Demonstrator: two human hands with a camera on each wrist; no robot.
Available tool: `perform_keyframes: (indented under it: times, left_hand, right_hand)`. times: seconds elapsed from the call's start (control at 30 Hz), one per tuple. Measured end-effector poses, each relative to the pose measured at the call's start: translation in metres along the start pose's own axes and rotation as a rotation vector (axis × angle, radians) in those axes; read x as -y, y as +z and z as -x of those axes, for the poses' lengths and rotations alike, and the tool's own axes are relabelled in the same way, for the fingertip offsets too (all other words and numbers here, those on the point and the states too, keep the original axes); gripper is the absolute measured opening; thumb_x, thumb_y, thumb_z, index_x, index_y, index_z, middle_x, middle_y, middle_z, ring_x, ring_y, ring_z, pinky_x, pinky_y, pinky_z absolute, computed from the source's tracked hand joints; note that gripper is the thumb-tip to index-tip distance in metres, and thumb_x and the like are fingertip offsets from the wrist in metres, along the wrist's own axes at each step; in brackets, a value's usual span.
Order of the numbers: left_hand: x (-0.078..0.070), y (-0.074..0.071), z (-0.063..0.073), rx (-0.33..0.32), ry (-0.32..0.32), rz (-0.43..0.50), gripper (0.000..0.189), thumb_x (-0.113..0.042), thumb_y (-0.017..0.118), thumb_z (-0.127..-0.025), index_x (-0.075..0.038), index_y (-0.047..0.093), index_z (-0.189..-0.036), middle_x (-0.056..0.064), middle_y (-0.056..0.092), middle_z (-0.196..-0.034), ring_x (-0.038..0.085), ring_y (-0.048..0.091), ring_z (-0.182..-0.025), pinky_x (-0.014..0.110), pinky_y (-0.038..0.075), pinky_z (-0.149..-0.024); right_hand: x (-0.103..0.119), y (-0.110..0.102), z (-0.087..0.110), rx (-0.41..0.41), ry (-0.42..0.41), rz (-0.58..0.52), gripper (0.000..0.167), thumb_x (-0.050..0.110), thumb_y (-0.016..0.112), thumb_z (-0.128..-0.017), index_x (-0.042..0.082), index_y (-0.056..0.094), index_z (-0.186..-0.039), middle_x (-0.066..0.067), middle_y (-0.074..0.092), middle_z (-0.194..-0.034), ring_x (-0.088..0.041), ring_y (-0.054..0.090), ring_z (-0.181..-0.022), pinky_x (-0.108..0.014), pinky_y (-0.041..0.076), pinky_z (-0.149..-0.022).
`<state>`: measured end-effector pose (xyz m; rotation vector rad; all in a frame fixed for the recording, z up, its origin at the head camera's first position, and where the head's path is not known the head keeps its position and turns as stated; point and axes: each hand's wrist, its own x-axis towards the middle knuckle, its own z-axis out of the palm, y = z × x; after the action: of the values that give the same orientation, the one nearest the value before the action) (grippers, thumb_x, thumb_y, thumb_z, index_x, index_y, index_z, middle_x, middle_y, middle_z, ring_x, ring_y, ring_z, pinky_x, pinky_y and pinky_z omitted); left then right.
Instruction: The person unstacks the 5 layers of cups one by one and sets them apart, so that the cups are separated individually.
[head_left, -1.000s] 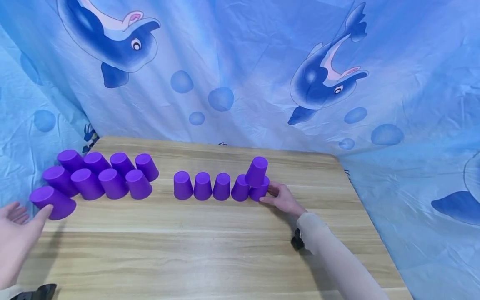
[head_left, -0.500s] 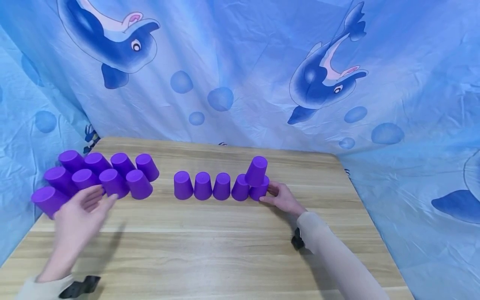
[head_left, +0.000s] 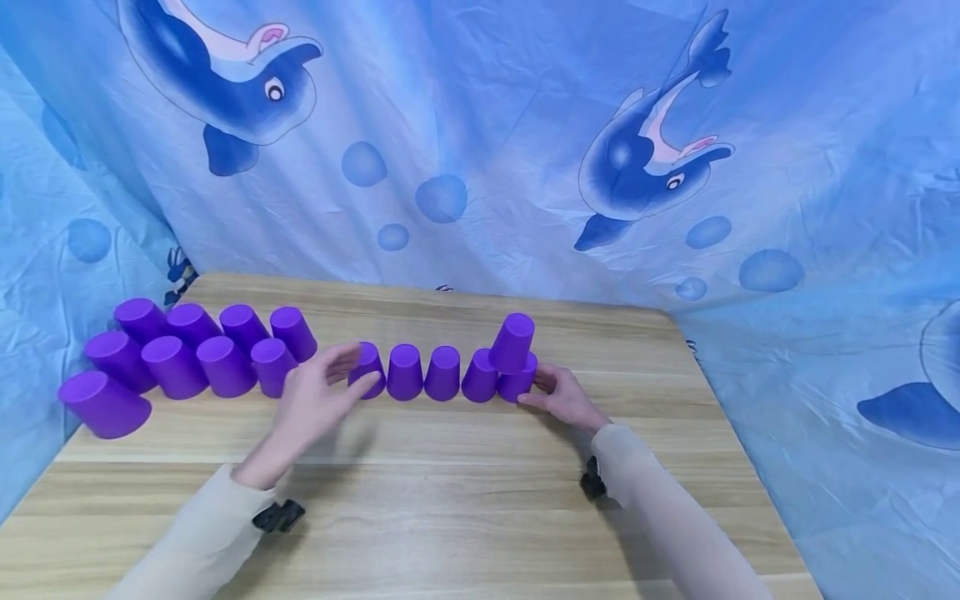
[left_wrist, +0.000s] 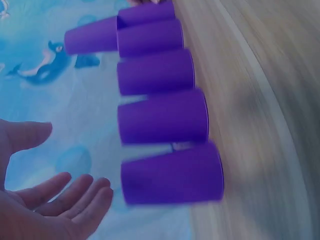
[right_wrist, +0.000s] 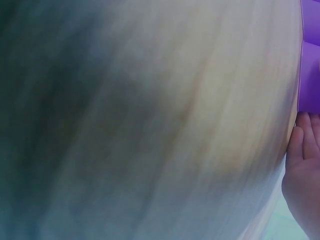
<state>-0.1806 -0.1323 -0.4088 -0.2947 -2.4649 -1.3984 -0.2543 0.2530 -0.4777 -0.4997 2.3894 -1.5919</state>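
Note:
Upside-down purple cups stand side by side in a row in the middle of the table. One more purple cup (head_left: 514, 343) rests on top, across the two at the right end. My left hand (head_left: 318, 398) is beside the leftmost cup (head_left: 367, 360) of the row, thumb and fingers spread apart around its left side. In the left wrist view my left hand (left_wrist: 55, 205) holds nothing, with a gap to the nearest cup (left_wrist: 172, 175). At the other end my right hand (head_left: 566, 398) touches the rightmost cup (head_left: 516, 385); its straight fingers (right_wrist: 309, 134) meet the cup's side in the right wrist view.
Several more upside-down purple cups (head_left: 176, 368) stand in a cluster at the table's left, close behind and beside my left hand. The wooden table (head_left: 450, 500) ends at a blue curtain (head_left: 480, 167) printed with dolphins, hanging at the back and sides.
My left hand has moved from the far left cluster rightward to the left end of the row. My right hand and the cups have stayed in place.

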Motion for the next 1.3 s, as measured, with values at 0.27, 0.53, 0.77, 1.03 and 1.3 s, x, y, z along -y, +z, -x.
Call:
perform_keyframes:
  times: [0.27,0.53,0.77,1.03,1.3]
  left_hand:
    - [-0.019,0.046,-0.025,0.089,0.003,0.137,0.059,-0.026,0.079,-0.080,0.002,0.057,-0.127,0.021,0.063,-0.117,0.034,0.061,-0.105,0.040,0.051,-0.089]
    - [-0.026,0.076,-0.032,0.137,-0.011,0.165,0.063,-0.026,0.080,-0.079,-0.003,0.055,-0.132,0.016,0.061,-0.122,0.031,0.060,-0.108,0.039,0.050,-0.091]
    - [-0.044,0.102,-0.049,0.185,-0.012,0.146,0.068,-0.033,0.081,-0.077,-0.005,0.054,-0.132,0.016,0.061,-0.122,0.030,0.060,-0.108,0.040,0.050,-0.091]
    - [-0.070,0.131,-0.070,0.237,-0.001,0.132,0.075,-0.031,0.084,-0.074,-0.006,0.050,-0.136,0.015,0.058,-0.128,0.030,0.058,-0.111,0.040,0.049,-0.091]
    - [-0.075,0.152,-0.081,0.235,-0.025,0.141,0.073,-0.029,0.084,-0.074,-0.008,0.051,-0.135,0.011,0.059,-0.125,0.028,0.056,-0.112,0.041,0.049,-0.090]
  right_hand:
    - [-0.014,0.002,-0.002,-0.031,0.023,0.024,0.052,0.007,0.077,-0.080,0.004,0.057,-0.128,-0.009,0.062,-0.123,-0.024,0.055,-0.117,-0.038,0.039,-0.104]
    - [-0.015,0.006,-0.002,-0.015,0.026,0.018,0.052,0.006,0.076,-0.081,0.004,0.057,-0.129,-0.008,0.061,-0.125,-0.024,0.053,-0.119,-0.037,0.038,-0.104]
    - [-0.013,0.006,-0.001,-0.009,0.031,0.015,0.052,0.005,0.076,-0.082,0.003,0.056,-0.130,-0.008,0.060,-0.126,-0.025,0.052,-0.120,-0.039,0.036,-0.105]
    - [0.014,0.002,0.004,0.022,0.018,-0.005,0.049,-0.001,0.073,-0.083,-0.001,0.055,-0.129,-0.015,0.060,-0.125,-0.033,0.051,-0.119,-0.047,0.034,-0.106]
    - [-0.016,0.001,-0.005,-0.025,0.002,-0.003,0.051,0.003,0.076,-0.081,0.002,0.056,-0.129,-0.011,0.061,-0.124,-0.027,0.054,-0.117,-0.041,0.036,-0.106]
